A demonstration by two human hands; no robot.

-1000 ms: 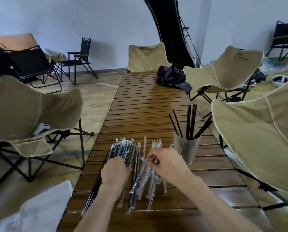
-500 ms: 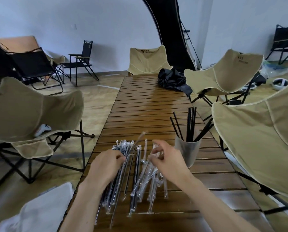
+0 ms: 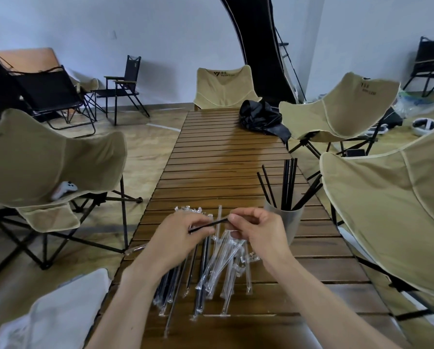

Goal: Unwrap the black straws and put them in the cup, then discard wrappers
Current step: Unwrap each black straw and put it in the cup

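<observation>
The long slatted wooden table runs away from the person, tan camp chairs close on both sides and a black bundle of fabric at its far end. Near the right edge stands the cup with several bare black straws leaning in it. Spread below the hands lies the pile of wrapped straws, mixed with what look like empty clear sleeves. Both hands hold one straw above it: left hand pinching the near end, right hand pinching the far end.

The cup sits just beside the right hand; a careless elbow or swing could tip it. Loose wrappers could slide off the edge.
</observation>
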